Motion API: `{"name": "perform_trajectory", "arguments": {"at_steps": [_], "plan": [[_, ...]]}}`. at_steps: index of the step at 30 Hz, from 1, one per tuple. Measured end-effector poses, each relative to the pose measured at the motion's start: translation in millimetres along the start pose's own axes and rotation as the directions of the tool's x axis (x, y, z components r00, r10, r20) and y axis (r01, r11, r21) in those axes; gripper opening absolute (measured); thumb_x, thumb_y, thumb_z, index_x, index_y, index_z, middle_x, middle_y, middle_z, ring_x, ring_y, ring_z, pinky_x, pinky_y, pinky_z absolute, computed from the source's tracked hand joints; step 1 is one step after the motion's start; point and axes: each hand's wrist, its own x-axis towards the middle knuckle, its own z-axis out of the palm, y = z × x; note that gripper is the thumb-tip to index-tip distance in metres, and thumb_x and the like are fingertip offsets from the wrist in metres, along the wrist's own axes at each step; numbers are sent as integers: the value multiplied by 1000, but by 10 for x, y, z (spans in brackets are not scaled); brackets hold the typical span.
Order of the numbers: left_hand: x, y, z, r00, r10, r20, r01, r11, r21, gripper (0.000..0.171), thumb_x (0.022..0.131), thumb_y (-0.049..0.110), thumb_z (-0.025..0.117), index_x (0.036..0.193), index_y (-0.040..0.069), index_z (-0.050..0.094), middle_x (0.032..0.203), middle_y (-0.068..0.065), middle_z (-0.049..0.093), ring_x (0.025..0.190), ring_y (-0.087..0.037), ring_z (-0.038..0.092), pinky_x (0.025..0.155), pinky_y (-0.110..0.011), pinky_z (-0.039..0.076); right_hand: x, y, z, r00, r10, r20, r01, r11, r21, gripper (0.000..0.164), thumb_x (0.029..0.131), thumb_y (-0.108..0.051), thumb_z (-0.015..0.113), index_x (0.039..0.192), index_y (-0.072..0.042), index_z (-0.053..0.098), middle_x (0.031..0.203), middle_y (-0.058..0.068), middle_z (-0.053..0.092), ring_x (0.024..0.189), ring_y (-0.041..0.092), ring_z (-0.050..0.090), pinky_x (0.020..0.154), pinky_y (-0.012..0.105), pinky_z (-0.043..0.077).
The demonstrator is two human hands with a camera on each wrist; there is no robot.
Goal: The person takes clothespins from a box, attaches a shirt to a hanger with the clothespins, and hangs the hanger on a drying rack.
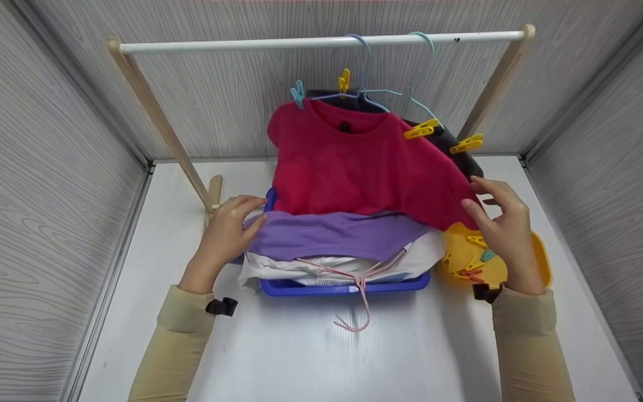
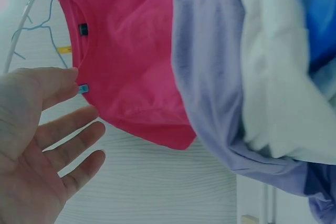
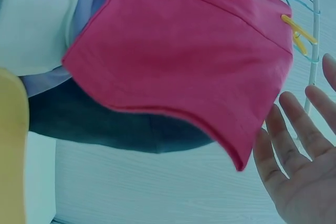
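Red shirt [image 1: 344, 167] hangs below white bar [image 1: 243, 44]; probably light, soft, limp: best held at both shoulders. Left hand [image 1: 229, 226] and right hand [image 1: 503, 218], also below bar: fingers loosely spread, holding nothing; right's contact with sleeve [image 1: 438, 187] unclear.

A front shirt [image 1: 344, 167] is hung from the rail [image 1: 232, 44] before a second shirt [image 1: 471, 163], with clothes [image 1: 327, 237] heaped nearer in a basket [image 1: 293, 290] and pegs [image 1: 469, 275] held in a tray [image 1: 545, 262] at right.
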Motion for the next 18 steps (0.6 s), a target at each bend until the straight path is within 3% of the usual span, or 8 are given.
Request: {"name": "perform_trajectory", "arguments": {"at_steps": [5,14,18], "plan": [[-155,-5,69,1000,7,26,-7,1000,10,28,89,11,73,116,3,69,111,-15,65,107,-33,59,94,-47,45,-101,-247,-56,1000,16,18,-16,1000,-9,35,86,10,69,120,10,62,111,25,63,101,33,55,84,20,42],[-370,-60,245,992,77,97,-76,997,-13,26,84,9,78,109,2,71,104,-12,66,98,-31,61,86,-47,48,-247,-210,-47,996,-24,89,22,999,27,34,81,15,71,115,12,64,109,25,65,96,33,57,84,17,44],[-431,-102,318,988,90,128,-89,996,-14,27,81,7,81,106,2,72,102,-11,66,98,-30,61,87,-47,48,-298,-214,-30,992,-43,121,39,998,39,34,79,17,71,112,10,66,106,22,66,94,25,59,84,15,44]]}}
